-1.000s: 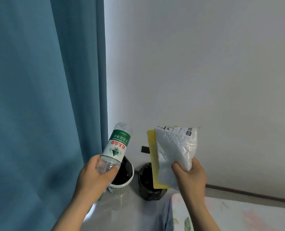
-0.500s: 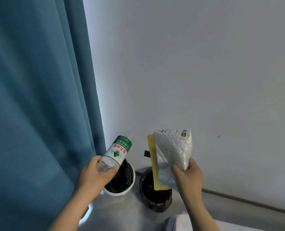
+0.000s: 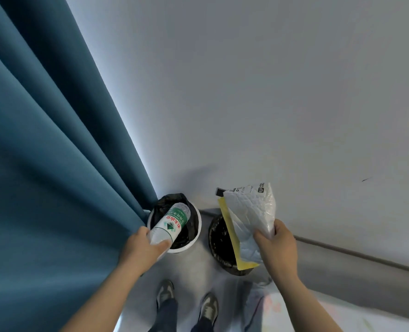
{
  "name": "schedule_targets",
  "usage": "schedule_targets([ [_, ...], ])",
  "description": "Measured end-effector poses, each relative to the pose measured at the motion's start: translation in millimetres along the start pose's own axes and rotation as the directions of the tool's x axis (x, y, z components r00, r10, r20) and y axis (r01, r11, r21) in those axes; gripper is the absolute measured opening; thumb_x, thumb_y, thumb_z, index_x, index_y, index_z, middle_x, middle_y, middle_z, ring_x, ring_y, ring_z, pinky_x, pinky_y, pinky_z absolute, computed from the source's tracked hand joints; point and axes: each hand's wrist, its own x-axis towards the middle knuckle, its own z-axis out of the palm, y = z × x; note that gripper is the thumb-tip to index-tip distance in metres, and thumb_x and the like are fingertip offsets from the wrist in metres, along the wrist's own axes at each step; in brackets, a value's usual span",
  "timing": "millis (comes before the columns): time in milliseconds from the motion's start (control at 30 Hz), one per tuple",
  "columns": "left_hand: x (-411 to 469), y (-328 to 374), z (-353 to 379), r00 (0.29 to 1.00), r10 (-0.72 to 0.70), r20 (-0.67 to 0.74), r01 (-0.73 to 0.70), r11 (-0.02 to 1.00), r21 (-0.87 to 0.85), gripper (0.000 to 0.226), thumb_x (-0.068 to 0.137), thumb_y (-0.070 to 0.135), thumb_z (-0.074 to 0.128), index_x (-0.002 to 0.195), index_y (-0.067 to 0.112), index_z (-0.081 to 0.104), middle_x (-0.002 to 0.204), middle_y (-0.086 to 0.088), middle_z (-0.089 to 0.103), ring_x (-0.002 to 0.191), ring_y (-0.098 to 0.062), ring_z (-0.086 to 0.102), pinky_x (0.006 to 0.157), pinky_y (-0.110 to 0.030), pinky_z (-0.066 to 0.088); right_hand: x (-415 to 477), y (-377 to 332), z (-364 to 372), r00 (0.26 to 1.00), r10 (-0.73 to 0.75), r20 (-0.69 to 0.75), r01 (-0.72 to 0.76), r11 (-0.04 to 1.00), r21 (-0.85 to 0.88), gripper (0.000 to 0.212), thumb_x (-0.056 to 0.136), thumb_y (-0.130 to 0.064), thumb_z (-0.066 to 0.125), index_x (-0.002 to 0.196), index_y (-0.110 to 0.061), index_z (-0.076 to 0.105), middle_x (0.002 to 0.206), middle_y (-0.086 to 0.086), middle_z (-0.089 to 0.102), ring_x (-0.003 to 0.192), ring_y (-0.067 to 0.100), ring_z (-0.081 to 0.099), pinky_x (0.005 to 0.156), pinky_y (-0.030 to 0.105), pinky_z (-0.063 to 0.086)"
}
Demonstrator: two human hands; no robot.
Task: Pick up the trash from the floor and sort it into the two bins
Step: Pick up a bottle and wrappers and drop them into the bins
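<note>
Holding trash in both hands above the two bins.

Grips with the left hand (image 3: 141,248) the near end of a clear plastic bottle (image 3: 172,224) with green label, fingers and thumb curled round it, and holds it tilted over the white bin (image 3: 198,232) with black liner, just beside the blue curtain (image 3: 43,164) on the left. Pinches with the right hand (image 3: 276,248) a white padded bag (image 3: 251,212) together with a flat yellow envelope (image 3: 229,227), and holds both upright over the dark bin (image 3: 216,238), just right of the white one, at the foot of the grey wall (image 3: 270,92). Stands with both shoes (image 3: 165,291) on the pale floor (image 3: 198,267), on the near side of the bins.
</note>
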Motion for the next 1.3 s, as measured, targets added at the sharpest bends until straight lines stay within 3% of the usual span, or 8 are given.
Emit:
schedule_targets([
  [400, 141, -51, 72, 0.987, -0.137, 0.085, 0.114, 0.966, 0.233, 0.053, 0.077, 0.047, 0.069, 0.111, 0.011, 0.05, 0.112, -0.007, 0.059, 0.096, -0.029, 0.06, 0.081, -0.036, 0.052, 57, 65, 112, 0.985, 0.172, 0.034, -0.16, 0.962, -0.22, 0.01, 0.079, -0.016, 0.062, 0.084, -0.011, 0.056, 0.07, 0.005, 0.061, 0.065, 0.026, 0.059, 0.058, 0.04, 0.051],
  [733, 261, -105, 137, 0.981, -0.177, 0.086, 0.134, 0.922, 0.362, 0.053, 0.075, 0.049, 0.07, 0.107, 0.013, 0.051, 0.108, -0.007, 0.06, 0.095, -0.028, 0.06, 0.076, -0.033, 0.051, 114, 142, 208, 0.977, 0.204, 0.058, -0.176, 0.933, -0.314, 0.018, 0.079, -0.012, 0.06, 0.071, -0.013, 0.045, 0.059, 0.001, 0.049, 0.054, 0.02, 0.045, 0.049, 0.029, 0.032],
  [967, 306, -113, 162, 0.988, -0.123, 0.092, 0.07, 0.894, 0.442, 0.055, 0.073, 0.053, 0.07, 0.107, 0.015, 0.051, 0.108, -0.008, 0.062, 0.095, -0.029, 0.059, 0.074, -0.032, 0.047, 133, 171, 234, 0.982, 0.173, 0.08, -0.135, 0.927, -0.349, 0.016, 0.079, -0.014, 0.061, 0.074, -0.011, 0.046, 0.063, 0.003, 0.052, 0.059, 0.026, 0.05, 0.053, 0.032, 0.037],
  [1100, 323, -118, 179, 0.985, -0.107, 0.135, 0.043, 0.91, 0.412, 0.07, 0.07, 0.056, 0.074, 0.115, 0.01, 0.046, 0.117, -0.012, 0.057, 0.105, -0.033, 0.057, 0.078, -0.035, 0.046, 141, 191, 241, 0.984, 0.149, 0.094, -0.106, 0.926, -0.363, 0.017, 0.079, -0.014, 0.061, 0.074, -0.012, 0.045, 0.062, 0.002, 0.051, 0.059, 0.025, 0.051, 0.052, 0.03, 0.037],
  [1300, 305, -108, 208, 0.981, 0.028, 0.193, -0.105, 0.91, 0.402, 0.058, 0.079, 0.036, 0.072, 0.127, 0.012, 0.05, 0.123, -0.009, 0.056, 0.109, -0.03, 0.057, 0.083, -0.034, 0.047, 145, 221, 235, 0.982, 0.155, 0.105, -0.103, 0.917, -0.385, 0.029, 0.08, -0.012, 0.06, 0.067, -0.02, 0.035, 0.057, -0.001, 0.043, 0.05, 0.017, 0.04, 0.047, 0.027, 0.028],
])
